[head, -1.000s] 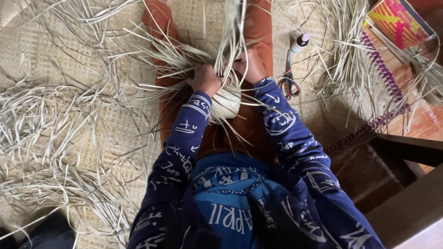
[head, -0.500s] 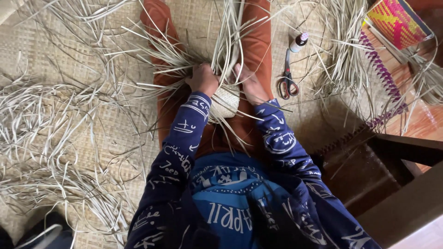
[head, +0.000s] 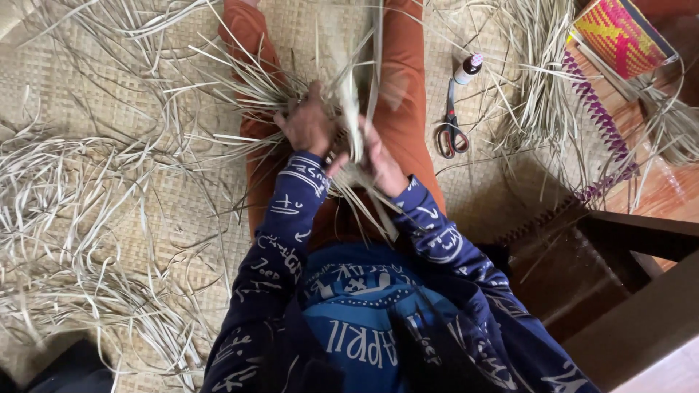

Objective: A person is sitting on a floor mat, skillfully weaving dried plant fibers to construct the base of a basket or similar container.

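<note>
A bunch of dry straw strips (head: 349, 109) lies on the lap, over the orange trousers (head: 404, 94), right between the two hands. The strips fan out to the left and stand up past the top of the picture.

The left hand (head: 309, 125) sits on top of the bunch. Its fingers are curled down tight into the strips and hold them. The right hand (head: 382, 167) is just beside it, a bit lower. Its fingers are bent close around a few pale strips and pinch them. The two hands are near each other, almost touching.

The person sits on a woven mat (head: 87, 87). More loose straw (head: 65, 218) lies in heaps on the left. A pair of scissors (head: 451, 131) lies on the mat to the right of the leg, with a small bottle (head: 468, 68) just above it. A bright woven basket (head: 619, 36) is in the top right corner.
</note>
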